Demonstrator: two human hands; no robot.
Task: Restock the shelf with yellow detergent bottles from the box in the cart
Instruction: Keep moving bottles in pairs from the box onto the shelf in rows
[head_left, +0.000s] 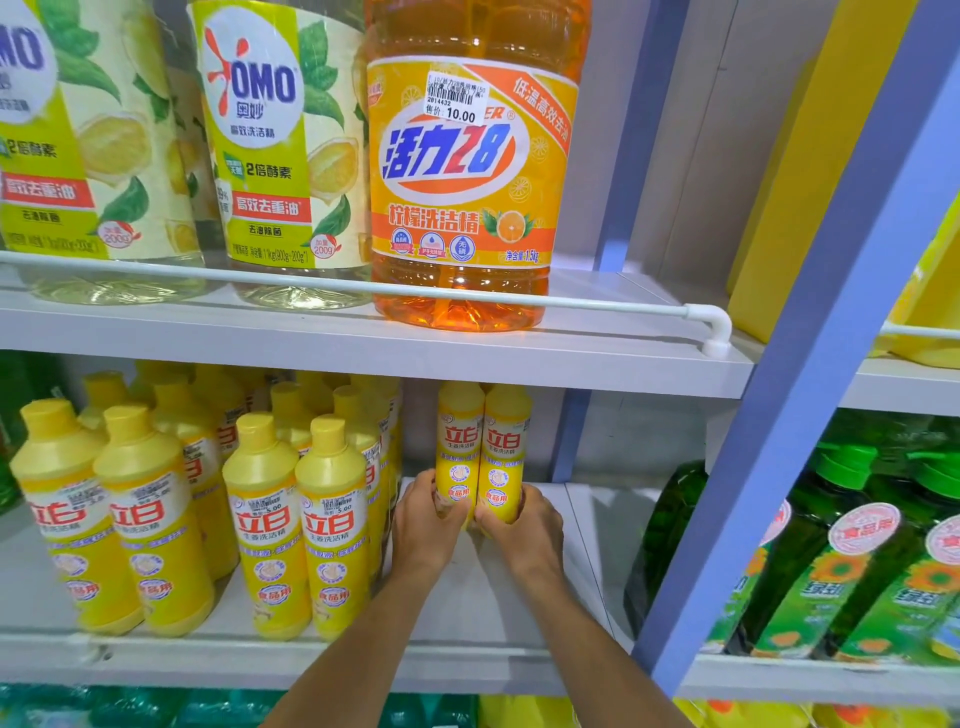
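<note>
Shelved yellow 立白 bottles (270, 525) stand in rows at the left of the shelf (467, 608). Beside them, fingers of the left hand (423, 522) clamp the left bottle (460, 447) and those of the right hand (527, 527) the right bottle (506, 447), both upright, touching, labelled 立白. Above, an orange jug (467, 197) is tagged 10.00

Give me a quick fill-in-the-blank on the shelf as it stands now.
1. The left hand grips the left bottle; the right hand grips the right bottle; both bottles are coloured ____.
2. Both are held ____, not tilted.
3. The price sticker on the orange jug reads ____.
4. Right of the blue post, the sunflower-label bottles are ____.
Missing words: yellow; upright; 10.00; green.
</note>
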